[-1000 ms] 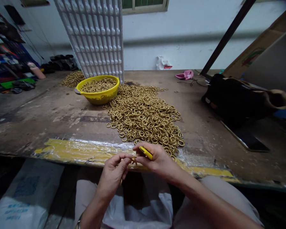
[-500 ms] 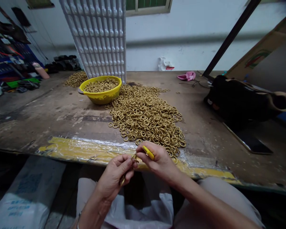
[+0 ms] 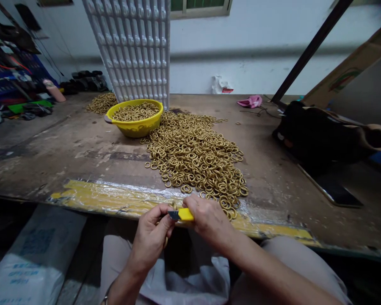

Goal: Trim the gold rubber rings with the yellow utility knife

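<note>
Seems to be trimming: pinching a gold ring [image 3: 174,206] between thumb and forefinger of the left hand [image 3: 150,233], on the near side of the ring pile [image 3: 195,156], and gripping a yellow knife [image 3: 186,214] in curled fingers of the right hand [image 3: 209,216], by that pile's near edge, with dark blade [image 3: 173,215] near the ring; cannot tell whether touching. Probably calls next for a steady pinch and a light stroke along the ring, clear of the thumb.
</note>
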`<state>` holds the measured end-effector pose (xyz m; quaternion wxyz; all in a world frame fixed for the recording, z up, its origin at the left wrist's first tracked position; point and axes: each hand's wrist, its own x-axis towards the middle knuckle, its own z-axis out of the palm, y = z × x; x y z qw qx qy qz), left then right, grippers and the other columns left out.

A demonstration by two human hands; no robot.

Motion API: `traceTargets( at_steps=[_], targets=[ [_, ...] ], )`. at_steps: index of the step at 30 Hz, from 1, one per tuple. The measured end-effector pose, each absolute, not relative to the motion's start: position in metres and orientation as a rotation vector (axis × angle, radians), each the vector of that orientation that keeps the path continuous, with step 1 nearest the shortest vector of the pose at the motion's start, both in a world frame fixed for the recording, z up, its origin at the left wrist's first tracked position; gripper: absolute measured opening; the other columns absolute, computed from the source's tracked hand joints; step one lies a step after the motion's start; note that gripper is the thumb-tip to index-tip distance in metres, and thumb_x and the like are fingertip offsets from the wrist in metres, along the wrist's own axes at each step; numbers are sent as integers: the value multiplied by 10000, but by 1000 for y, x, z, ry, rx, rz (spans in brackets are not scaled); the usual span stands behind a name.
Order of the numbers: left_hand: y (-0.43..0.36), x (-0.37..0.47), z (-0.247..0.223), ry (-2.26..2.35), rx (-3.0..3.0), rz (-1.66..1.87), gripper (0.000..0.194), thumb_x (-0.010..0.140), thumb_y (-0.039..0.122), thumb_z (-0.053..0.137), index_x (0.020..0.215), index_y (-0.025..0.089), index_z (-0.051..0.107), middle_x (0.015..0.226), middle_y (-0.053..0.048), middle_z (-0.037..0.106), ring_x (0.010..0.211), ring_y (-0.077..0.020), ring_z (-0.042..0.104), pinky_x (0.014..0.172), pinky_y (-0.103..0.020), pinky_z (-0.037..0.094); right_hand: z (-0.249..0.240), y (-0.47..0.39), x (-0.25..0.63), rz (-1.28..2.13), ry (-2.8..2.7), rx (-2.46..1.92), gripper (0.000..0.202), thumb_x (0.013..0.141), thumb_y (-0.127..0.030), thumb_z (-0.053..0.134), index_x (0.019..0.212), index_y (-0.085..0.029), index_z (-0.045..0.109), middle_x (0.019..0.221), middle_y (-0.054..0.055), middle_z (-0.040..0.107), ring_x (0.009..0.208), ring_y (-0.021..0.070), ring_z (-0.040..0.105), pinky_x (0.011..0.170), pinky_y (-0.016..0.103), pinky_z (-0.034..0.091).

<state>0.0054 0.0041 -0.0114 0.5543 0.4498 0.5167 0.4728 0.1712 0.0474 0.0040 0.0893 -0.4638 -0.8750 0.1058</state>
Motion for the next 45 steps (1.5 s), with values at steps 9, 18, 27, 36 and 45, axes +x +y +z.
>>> traceTargets(
  at_steps=[9,18,27,36,45],
  targets=[
    [-22,-1,6,1021,1321,819,111,768,177,620,666,155,582,657,-2,569,608,-111,488,567,-212,373,8,83,196,179,-2376,-1690,137,796,-84,470,816,-178,567,835,40,635,754,156,567,626,245,321],
    [-35,-7,-18,1212,1678,440,239,739,168,635,971,215,601,935,-29,642,879,-194,564,778,-274,411,-9,90,160,46,-2699,-1658,233,853,-71,398,919,-170,599,941,72,586,749,160,580,605,262,358],
    [1,0,-28,1226,1136,886,261,854,335,524,1060,176,539,845,-65,662,611,-148,586,518,-249,460,-8,91,171,561,-2246,-1506,88,797,-167,508,725,-161,558,713,19,562,645,129,499,583,234,339],
    [22,16,-13,957,733,1254,277,796,307,658,1016,173,556,874,-31,605,682,-137,604,524,-236,502,9,68,174,1904,-1290,-1023,347,754,-494,635,776,-168,517,505,-82,418,400,48,311,386,176,233],
    [21,21,-7,921,894,1152,132,808,246,653,867,142,596,778,-27,649,669,-130,610,576,-229,498,3,56,165,1842,-1166,-1021,307,745,-448,658,782,-160,558,473,-81,424,400,57,349,397,177,272]
  ],
)
